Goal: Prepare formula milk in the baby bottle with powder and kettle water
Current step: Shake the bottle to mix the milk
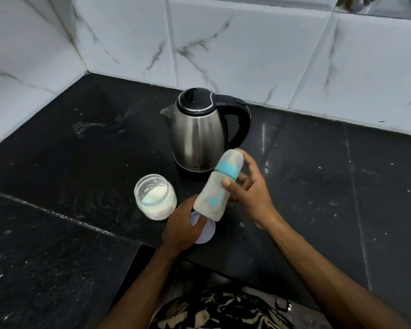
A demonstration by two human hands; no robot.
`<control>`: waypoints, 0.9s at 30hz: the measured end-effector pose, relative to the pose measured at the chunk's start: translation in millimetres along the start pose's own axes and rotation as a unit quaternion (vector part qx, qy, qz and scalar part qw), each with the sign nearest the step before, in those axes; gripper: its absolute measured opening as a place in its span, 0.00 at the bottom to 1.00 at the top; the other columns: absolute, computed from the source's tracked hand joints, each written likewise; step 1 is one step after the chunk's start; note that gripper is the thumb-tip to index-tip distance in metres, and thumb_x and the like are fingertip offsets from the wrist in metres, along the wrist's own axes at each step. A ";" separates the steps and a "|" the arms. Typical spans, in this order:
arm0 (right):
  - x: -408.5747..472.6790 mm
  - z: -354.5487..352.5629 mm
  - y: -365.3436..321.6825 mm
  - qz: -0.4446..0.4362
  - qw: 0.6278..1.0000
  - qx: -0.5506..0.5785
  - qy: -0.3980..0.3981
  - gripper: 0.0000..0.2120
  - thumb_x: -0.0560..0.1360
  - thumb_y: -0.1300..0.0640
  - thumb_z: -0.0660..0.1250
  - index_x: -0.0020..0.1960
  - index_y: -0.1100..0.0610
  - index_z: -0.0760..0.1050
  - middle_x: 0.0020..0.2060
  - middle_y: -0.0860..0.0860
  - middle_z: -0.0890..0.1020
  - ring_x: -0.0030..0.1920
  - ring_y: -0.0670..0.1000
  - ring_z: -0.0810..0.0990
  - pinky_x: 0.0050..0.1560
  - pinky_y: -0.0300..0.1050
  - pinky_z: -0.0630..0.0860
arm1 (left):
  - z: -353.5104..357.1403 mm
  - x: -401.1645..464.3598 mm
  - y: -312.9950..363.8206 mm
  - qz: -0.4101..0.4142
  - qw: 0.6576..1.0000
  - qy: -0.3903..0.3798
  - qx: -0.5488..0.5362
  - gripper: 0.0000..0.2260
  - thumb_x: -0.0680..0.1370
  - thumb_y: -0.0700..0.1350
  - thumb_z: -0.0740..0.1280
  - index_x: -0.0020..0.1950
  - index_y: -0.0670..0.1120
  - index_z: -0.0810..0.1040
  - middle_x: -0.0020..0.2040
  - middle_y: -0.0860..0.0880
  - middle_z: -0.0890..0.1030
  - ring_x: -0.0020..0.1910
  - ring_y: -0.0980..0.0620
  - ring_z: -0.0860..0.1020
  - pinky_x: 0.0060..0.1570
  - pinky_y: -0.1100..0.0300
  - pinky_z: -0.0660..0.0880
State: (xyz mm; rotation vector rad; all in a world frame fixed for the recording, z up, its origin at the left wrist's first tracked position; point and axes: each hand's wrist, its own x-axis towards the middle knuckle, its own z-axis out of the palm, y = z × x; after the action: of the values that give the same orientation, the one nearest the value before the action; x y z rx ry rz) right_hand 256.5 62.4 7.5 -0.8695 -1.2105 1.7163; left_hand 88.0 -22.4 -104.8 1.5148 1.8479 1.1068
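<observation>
The capped translucent baby bottle with a teal collar [217, 186] was tilted above the black stone table [81, 150]. The right hand [249, 188] gripped its middle with curled fingers; the left hand [183, 229] held its base. The open glass jar of white powder [155, 197] stood just left, the steel kettle [199, 131] behind.

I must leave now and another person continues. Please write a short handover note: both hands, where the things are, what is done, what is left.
Right hand: holds the baby bottle at its middle, tilted, cap and teal collar on, raised above the counter.
Left hand: grips the bottle's base from below, over the jar lid lying flat on the counter.
Powder jar: open, with powder and a scoop inside, left of the bottle.
Kettle: behind, lid closed, handle to the right.
Done: jar opened. The bottle looks cloudy; I cannot tell whether powder or water is inside.
Left: check the contents, then finish filling and mixing if needed.
</observation>
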 end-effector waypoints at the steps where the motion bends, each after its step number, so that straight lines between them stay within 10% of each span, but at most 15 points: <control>1: 1.0 -0.9 -0.9 -0.007 1.000 -0.003 0.001 0.35 0.67 0.55 0.77 0.69 0.46 0.65 0.53 0.56 0.84 0.51 0.56 0.84 0.43 0.53 0.83 | -0.1 0.1 -0.5 -0.001 1.000 -0.001 0.001 0.22 0.76 0.56 0.67 0.66 0.48 0.77 0.60 0.58 0.79 0.58 0.63 0.76 0.57 0.71 0.69; 5: 19.5 -12.3 -11.8 -0.053 0.976 0.142 0.156 0.35 0.72 0.55 0.73 0.74 0.53 0.60 0.47 0.48 0.86 0.52 0.54 0.83 0.44 0.52 0.83 | 0.2 1.5 -2.0 0.010 1.000 -0.008 0.007 0.21 0.77 0.55 0.66 0.67 0.50 0.77 0.64 0.56 0.80 0.63 0.60 0.77 0.64 0.63 0.72; 11: -0.1 -4.7 -0.5 -0.007 0.999 -0.036 -0.011 0.32 0.71 0.61 0.74 0.70 0.45 0.64 0.56 0.59 0.81 0.52 0.55 0.84 0.44 0.50 0.83 | 1.0 1.3 -2.8 -0.002 1.000 -0.013 -0.013 0.22 0.76 0.55 0.68 0.68 0.48 0.76 0.63 0.54 0.80 0.61 0.59 0.78 0.61 0.64 0.71; 15: 17.9 -16.3 -11.2 -0.045 0.982 0.115 0.144 0.31 0.75 0.60 0.70 0.74 0.52 0.61 0.47 0.49 0.85 0.51 0.53 0.84 0.44 0.51 0.84 | 0.2 1.4 0.2 0.008 1.000 -0.007 0.002 0.20 0.77 0.53 0.67 0.67 0.49 0.77 0.63 0.57 0.80 0.62 0.62 0.76 0.63 0.67 0.70; 21: 0.1 -7.4 0.2 0.004 1.000 -0.021 0.001 0.35 0.71 0.60 0.75 0.72 0.48 0.63 0.52 0.51 0.84 0.52 0.54 0.84 0.46 0.53 0.83 | 0.5 1.3 -2.7 0.005 1.000 -0.011 -0.007 0.22 0.76 0.56 0.66 0.67 0.49 0.76 0.62 0.56 0.80 0.61 0.59 0.77 0.60 0.65 0.71; 27: 22.7 -19.2 -10.9 -0.052 0.973 0.156 0.165 0.33 0.75 0.57 0.72 0.75 0.53 0.59 0.48 0.48 0.85 0.53 0.55 0.83 0.45 0.52 0.83 | -0.3 1.1 0.1 0.012 1.000 -0.010 -0.003 0.22 0.76 0.57 0.65 0.67 0.49 0.77 0.64 0.56 0.80 0.63 0.60 0.77 0.64 0.63 0.72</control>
State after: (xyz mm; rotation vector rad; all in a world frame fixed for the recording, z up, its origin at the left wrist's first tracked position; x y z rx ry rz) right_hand 266.8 92.2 10.7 -0.8408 -0.7295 1.5497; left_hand 87.5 -21.5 -104.4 1.5426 1.8155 1.1040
